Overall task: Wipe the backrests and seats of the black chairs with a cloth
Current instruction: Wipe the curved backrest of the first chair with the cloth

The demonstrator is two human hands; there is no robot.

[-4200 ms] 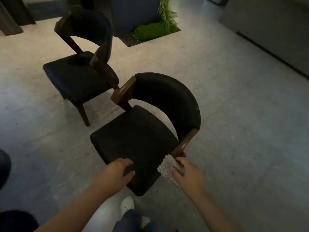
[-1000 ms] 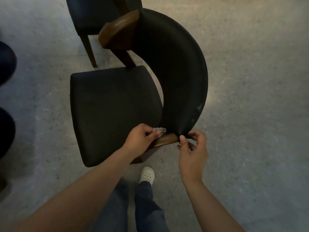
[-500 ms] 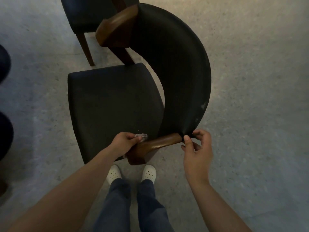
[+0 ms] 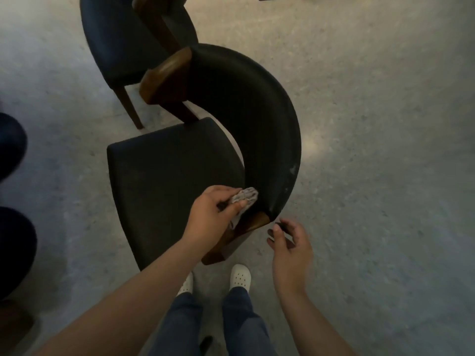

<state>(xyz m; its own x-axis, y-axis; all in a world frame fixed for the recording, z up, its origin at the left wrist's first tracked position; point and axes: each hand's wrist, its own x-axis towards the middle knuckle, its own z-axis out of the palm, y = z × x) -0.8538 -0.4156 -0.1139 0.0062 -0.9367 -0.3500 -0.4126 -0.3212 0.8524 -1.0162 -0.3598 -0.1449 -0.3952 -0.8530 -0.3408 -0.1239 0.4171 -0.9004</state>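
Here our left hand (image 4: 213, 217) gripped the bunched cloth (image 4: 246, 199) by the backrest (image 4: 257, 111); our right hand (image 4: 291, 244) hung empty, loosely curled, so the unsteadied chair (image 4: 167, 181) might slide.

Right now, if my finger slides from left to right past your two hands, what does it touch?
First the black padded chair seat → left hand → crumpled grey cloth → brown wooden armrest → right hand → grey speckled floor.

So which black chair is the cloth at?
The nearer chair: the left hand holds the cloth at its backrest end. The far chair is untouched.
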